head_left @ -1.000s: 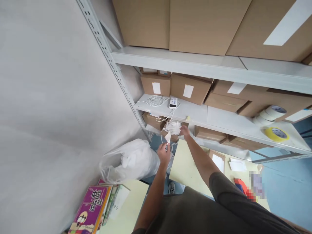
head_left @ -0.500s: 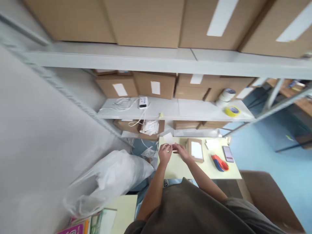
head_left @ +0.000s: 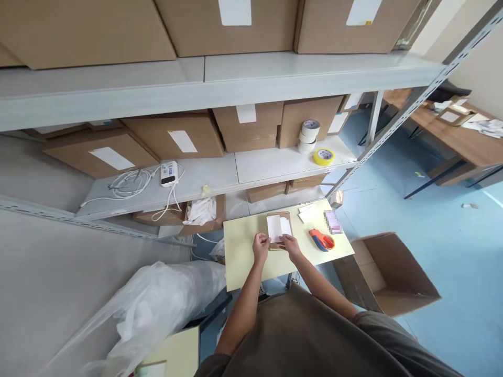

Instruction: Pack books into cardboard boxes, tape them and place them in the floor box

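Both my hands work above the pale yellow table, over a small flat cardboard box [head_left: 291, 217]. A white paper label or sheet [head_left: 274, 228] stands out in front of the box, covering its left part. My left hand [head_left: 261, 248] pinches the lower left corner of this paper. At its lower right, my right hand [head_left: 290, 246] closes finger and thumb on the paper's edge, close to the box. More white paper shows on the box behind the sheet. To the right lie a red and blue tape dispenser or stapler-like tool [head_left: 321, 240] and a phone [head_left: 332, 222].
White paper slips [head_left: 308, 212] lie on the table [head_left: 239, 267]. A shelf [head_left: 267, 170] behind holds cartons, tape rolls [head_left: 308, 136], a yellow tape roll [head_left: 324, 156] and a white power strip [head_left: 169, 173]. An open carton [head_left: 393, 272] is right; a plastic bag [head_left: 168, 293] left.
My hands and the white sheet have moved right, from beside the cardboard box to over it. My view has turned right, showing more floor and the open carton.
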`<state>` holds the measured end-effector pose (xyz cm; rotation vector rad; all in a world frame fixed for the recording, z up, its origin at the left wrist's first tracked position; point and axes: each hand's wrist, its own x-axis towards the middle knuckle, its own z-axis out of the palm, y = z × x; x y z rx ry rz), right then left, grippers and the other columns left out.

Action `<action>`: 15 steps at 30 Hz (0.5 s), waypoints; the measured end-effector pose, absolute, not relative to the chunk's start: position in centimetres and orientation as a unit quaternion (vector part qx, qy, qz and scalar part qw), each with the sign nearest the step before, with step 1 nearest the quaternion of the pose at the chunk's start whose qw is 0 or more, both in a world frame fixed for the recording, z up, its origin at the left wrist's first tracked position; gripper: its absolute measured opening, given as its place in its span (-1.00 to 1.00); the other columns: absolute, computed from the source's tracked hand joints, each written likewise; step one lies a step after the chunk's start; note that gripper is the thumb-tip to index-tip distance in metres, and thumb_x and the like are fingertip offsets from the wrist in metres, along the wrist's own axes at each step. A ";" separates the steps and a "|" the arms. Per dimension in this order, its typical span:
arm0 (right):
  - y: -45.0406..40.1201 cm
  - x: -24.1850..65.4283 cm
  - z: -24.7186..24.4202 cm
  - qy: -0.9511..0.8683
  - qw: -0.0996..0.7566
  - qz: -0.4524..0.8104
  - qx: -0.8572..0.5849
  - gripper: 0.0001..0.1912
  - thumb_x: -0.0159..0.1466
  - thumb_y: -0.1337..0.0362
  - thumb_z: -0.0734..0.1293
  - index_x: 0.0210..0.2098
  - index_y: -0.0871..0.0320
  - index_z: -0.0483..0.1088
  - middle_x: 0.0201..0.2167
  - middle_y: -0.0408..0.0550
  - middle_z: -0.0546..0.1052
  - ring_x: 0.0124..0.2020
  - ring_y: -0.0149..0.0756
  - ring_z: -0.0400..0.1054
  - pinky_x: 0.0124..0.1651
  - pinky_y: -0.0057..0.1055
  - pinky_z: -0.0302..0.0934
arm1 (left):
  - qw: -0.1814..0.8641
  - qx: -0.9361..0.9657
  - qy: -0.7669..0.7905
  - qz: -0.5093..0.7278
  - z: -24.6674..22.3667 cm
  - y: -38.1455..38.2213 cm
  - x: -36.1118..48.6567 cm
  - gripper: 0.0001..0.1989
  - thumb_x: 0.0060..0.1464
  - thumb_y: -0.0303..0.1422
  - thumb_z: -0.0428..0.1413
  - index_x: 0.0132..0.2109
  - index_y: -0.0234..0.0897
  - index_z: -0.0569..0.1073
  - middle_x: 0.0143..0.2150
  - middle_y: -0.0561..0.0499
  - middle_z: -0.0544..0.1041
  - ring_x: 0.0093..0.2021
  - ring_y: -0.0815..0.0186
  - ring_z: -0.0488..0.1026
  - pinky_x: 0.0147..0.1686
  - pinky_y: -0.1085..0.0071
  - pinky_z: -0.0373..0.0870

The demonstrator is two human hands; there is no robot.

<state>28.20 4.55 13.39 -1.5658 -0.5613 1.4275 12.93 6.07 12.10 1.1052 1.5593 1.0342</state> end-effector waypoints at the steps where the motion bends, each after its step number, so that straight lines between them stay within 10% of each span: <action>1: 4.5 28.6 12.8 -0.240 0.444 0.568 -0.651 -0.65 0.05 -0.06 0.48 -0.42 0.09 0.46 -0.47 -0.06 0.59 -0.36 -0.15 0.55 -0.32 -0.34 0.35 | 0.463 0.445 0.644 0.416 11.8 6.2 13.4 -0.79 0.13 -0.29 0.25 -0.12 -0.19 0.43 -0.32 0.02 0.63 -0.26 0.25 0.63 -0.14 0.34 0.52; 5: 4.7 29.9 10.7 -0.341 0.367 0.468 -0.728 -0.77 0.15 0.11 0.40 -0.27 0.09 0.53 -0.60 -0.19 0.47 -0.42 -0.16 0.47 -0.26 -0.31 0.33 | 0.404 0.452 0.710 0.358 11.1 6.4 15.1 -0.83 0.06 -0.39 0.25 -0.21 -0.16 0.41 -0.32 0.04 0.66 -0.25 0.23 0.65 -0.12 0.35 0.49; 9: 4.9 30.9 9.2 -0.405 0.298 0.405 -0.764 -0.46 0.17 0.32 0.37 0.16 0.11 0.41 -0.48 -0.21 0.54 -0.35 -0.17 0.51 -0.18 -0.36 0.31 | 0.356 0.452 0.767 0.285 10.2 6.3 16.6 -0.85 0.06 -0.43 0.25 -0.22 -0.15 0.44 -0.32 0.03 0.67 -0.22 0.20 0.66 -0.13 0.34 0.47; 15: 6.0 31.8 8.4 -0.480 0.130 0.402 -0.769 -0.50 0.29 0.34 0.38 0.21 0.10 0.32 -0.21 0.03 0.67 -0.13 -0.08 0.58 -0.12 -0.33 0.26 | 0.332 0.442 0.808 0.203 8.8 6.1 18.5 -0.88 0.15 -0.44 0.22 -0.19 -0.15 0.45 -0.26 -0.01 0.65 -0.17 0.16 0.64 -0.12 0.31 0.44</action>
